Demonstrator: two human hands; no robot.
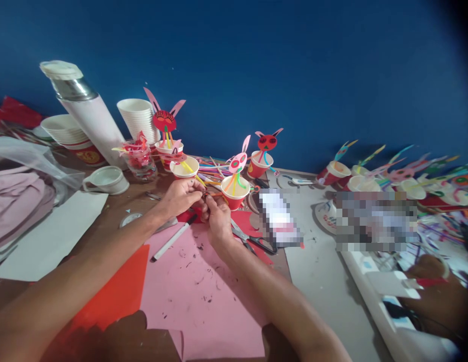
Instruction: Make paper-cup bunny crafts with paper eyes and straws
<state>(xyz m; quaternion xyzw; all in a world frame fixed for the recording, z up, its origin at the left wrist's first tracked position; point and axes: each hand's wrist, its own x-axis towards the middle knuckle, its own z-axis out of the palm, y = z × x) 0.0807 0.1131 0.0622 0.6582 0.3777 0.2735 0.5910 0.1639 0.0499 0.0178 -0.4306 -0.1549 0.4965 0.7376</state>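
Note:
My left hand [184, 196] and my right hand [219, 216] meet above a pink paper sheet [209, 296]. Thumbs and fingers of both are pinched around a small dark piece, too small to name. Just behind them stand two paper cups, a cup with a yellow stem [184, 169] and a cup with a pink rabbit-like paper face [238, 163]. Below the hands lies a white marker [173, 242] with a dark cap end. Scissors [243, 235] with dark handles rest on red paper beside my right wrist. Dark scraps are scattered over the pink sheet.
At the left are a white flask [90, 115], stacked paper cups [138, 118], a white mug [106, 180] and a glass of red scraps [138, 160]. Several decorated cups [334, 172] line the right, behind a white power strip [373, 296]. A blue wall rises behind.

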